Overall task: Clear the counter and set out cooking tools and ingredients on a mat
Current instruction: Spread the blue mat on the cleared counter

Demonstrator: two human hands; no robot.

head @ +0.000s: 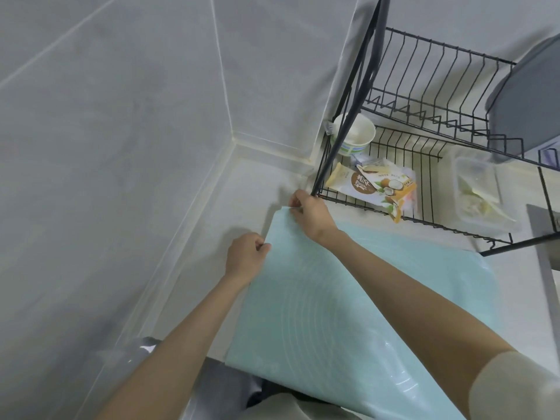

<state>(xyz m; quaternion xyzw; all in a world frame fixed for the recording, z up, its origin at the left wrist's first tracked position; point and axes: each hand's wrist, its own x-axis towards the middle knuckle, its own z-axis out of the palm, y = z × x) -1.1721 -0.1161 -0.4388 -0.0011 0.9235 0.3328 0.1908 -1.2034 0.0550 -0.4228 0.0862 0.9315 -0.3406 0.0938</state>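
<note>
- At the counter's [242,189] back-left stretch, near where the two walls meet, a pale green mat [303,313] lies partly spread. Its near end hangs past the front edge toward the person.
- Left hand [245,256]: fingers and thumb curled, pinching the mat's left edge about a third of the way back from the far corner.
- Right hand [312,215]: fingers curled, pinching the far-left corner itself, just beside the foot of the black wire dish rack [424,122].
- Key relation: both hands sit on the same left side of the mat, right hand farther out, left hand nearer the body. That edge runs away from the person toward the wall corner. The bulk of the sheet lies to the right of both grips, under the right forearm.
- Judgement: any pull or smoothing has to go leftward and back. The rack blocks the right, and its foot is almost touching the right knuckles.
- Rack's lower tier holds a paper bowl [357,131] and snack packets [372,186]; a clear plastic container [481,192] sits farther right. None is on the mat yet.
- Whether the mat's far-right corner lies flat: hard to tell.
</note>
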